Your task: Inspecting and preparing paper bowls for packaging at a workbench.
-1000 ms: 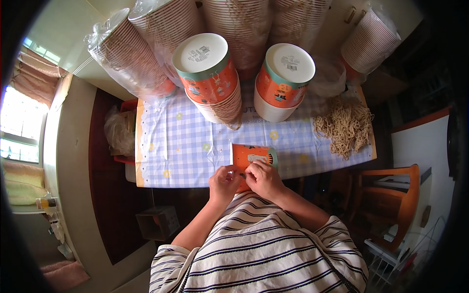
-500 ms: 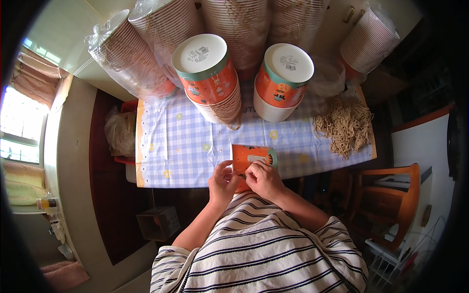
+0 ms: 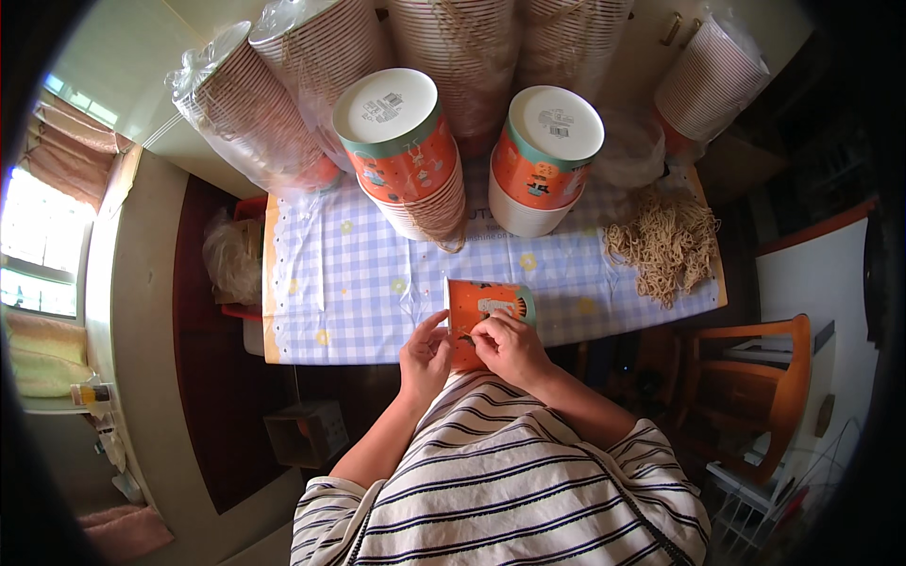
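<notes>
An orange paper bucket [image 3: 463, 304] with a green band and printed figures lies on its side at the table's front edge, close against my striped shirt. Its pale rim faces left and its base faces right. Beside the rim is my left hand [image 3: 425, 357], fingers loosely curved and apart, the fingertips near or touching the rim. Over the bucket's side my right hand [image 3: 510, 347] is closed in a pinch. A thin pale bit shows at its fingertips, too small to name.
Two upside-down bucket stacks, one on the left [image 3: 401, 156] with cords over its rims, one on the right [image 3: 547, 160], stand behind. Tall bagged stacks [image 3: 453, 66] line the back. A heap of tan cords [image 3: 665, 245] lies right on the checked tablecloth [image 3: 359, 283]. A wooden chair [image 3: 755, 387] stands right.
My left hand has drawn slightly left, away from my right fingertips, and its fingers have spread a little. My right hand stays pinched over the bucket, which has hardly moved.
</notes>
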Tool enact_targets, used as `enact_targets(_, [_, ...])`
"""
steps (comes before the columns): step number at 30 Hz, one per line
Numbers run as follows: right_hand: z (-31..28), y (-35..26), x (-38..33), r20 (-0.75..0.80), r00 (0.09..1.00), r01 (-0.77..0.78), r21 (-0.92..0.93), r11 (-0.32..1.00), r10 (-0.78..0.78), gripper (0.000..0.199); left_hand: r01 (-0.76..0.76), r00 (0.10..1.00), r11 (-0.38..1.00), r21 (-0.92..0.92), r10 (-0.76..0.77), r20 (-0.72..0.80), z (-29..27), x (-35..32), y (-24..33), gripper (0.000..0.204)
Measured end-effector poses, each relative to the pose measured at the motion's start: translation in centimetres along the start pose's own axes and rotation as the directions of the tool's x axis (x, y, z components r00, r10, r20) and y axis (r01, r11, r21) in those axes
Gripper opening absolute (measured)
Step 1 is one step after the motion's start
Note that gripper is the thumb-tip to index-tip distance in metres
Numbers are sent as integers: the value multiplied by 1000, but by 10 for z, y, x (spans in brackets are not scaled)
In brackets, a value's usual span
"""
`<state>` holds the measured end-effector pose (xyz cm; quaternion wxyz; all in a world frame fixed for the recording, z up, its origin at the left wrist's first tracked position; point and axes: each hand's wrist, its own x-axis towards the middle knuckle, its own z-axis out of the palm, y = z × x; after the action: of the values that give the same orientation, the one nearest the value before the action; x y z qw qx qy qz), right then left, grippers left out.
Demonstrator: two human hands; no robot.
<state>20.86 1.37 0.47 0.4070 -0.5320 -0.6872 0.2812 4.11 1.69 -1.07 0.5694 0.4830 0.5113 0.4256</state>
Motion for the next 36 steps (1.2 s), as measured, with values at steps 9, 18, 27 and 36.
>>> enact_targets(9, [1, -1, 1, 7, 999, 41, -26, 999, -41, 11, 16, 996, 987, 157, -3, -84, 9, 9, 7, 31])
enact_targets(18, [0, 7, 5, -35, 998, 59, -24, 998, -60, 9, -4, 997, 969, 245, 22, -73, 10, 13, 12, 36])
enact_targets(27, [-38, 15, 24, 23, 997, -72, 331, 941, 69, 4, -351, 873, 804, 480, 96, 477, -45, 21, 4, 75])
enact_targets(36, [-54, 62, 40, 289, 915, -401, 730, 553, 282, 11, -844, 523, 123, 522, 402, 752, -60, 44, -25, 26])
